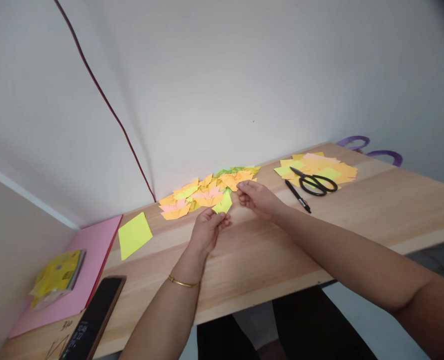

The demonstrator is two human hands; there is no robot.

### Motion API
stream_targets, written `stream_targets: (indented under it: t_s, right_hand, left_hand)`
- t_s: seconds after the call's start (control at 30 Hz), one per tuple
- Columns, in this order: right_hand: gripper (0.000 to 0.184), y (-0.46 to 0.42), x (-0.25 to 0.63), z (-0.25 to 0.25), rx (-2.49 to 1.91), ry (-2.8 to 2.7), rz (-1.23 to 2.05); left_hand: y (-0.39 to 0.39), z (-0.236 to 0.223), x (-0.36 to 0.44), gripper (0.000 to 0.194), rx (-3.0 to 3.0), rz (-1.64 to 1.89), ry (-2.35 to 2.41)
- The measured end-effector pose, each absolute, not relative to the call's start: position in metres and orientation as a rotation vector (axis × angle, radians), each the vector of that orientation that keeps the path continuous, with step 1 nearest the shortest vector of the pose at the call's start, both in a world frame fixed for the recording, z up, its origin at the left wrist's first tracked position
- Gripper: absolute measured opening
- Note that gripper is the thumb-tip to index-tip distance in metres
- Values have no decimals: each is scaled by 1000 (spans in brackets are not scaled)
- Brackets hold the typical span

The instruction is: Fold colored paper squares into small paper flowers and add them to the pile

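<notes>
My left hand [209, 227] pinches a small folded yellow paper [224, 203] between thumb and fingers, just above the wooden table. To its right, my right hand [257, 198] has its thumb and forefinger closed at the lower edge of an orange folded paper [232, 179]; whether they grip anything is too small to tell. Directly behind both hands lies a spread heap of folded papers [186, 192] in orange, yellow, pink and green, some with small dots drawn on them. The heap sits close to the wall.
On the right lie black-handled scissors [315, 184], a black pen [297, 196] and a pile of paper pieces [344, 172]. Leftward are a yellow sheet [134, 236], a phone [94, 317], a pink board [94, 240] and a yellow packet [58, 275]. Purple straps [389, 156] hang at the far end.
</notes>
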State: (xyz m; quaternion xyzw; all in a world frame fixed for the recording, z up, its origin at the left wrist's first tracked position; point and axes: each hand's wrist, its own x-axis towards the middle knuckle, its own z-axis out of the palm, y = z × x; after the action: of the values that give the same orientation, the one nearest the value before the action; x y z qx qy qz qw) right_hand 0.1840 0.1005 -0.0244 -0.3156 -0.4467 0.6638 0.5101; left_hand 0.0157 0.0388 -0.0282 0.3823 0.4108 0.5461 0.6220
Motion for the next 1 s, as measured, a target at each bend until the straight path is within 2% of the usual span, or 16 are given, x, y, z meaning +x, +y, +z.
stream_targets:
  t_s: [0.13,0.27,0.7,0.87,1.0]
  right_hand:
    - [35,95,181,-25,-784,-1155,1756]
    - [33,91,179,-25,-753,-1234,1750]
    - [25,86,184,-19,-865,-1580,1404]
    - [23,87,183,-20,-801,-1572,1535]
    - [29,89,180,-25,-717,-1617,1654]
  left_hand:
    - [39,-28,15,23,846,1268,906]
    - [38,-27,17,28,895,1224,940]
    - [38,-29,18,36,936,1252,975]
    - [38,-28,18,34,906,1263,964]
    - [39,-29,17,30,897,1284,926]
